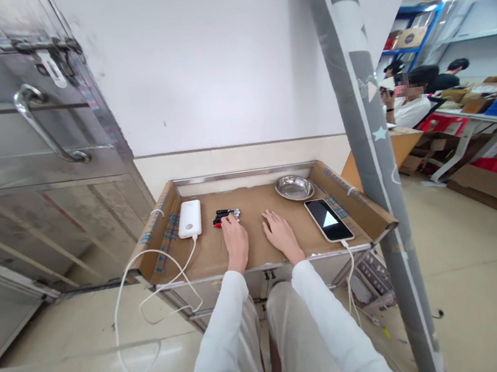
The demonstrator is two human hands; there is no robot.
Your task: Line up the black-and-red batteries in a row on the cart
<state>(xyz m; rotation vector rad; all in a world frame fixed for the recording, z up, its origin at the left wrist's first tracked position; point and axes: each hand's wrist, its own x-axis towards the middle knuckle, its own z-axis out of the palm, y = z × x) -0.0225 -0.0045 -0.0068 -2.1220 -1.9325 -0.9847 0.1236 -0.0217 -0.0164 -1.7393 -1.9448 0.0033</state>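
Observation:
My left hand [235, 241] lies palm down on the cardboard-lined table [207, 253], fingers stretched, its fingertips touching a small pile of black and red pens or markers [226, 215]. My right hand [280, 234] rests flat beside it, fingers spread, holding nothing. A white power bank [189, 219] lies left of the pile with a white cable [153, 296] trailing off the front edge. A phone [328, 219] with a lit screen lies to the right of my right hand, and a small metal dish [294, 188] sits behind it.
A steel cabinet door with a curved handle [46, 130] stands at the left. A grey padded pillar [370, 152] rises right of the table. Beyond it, other people sit at a desk [411, 97] among boxes. The white wall is behind the table.

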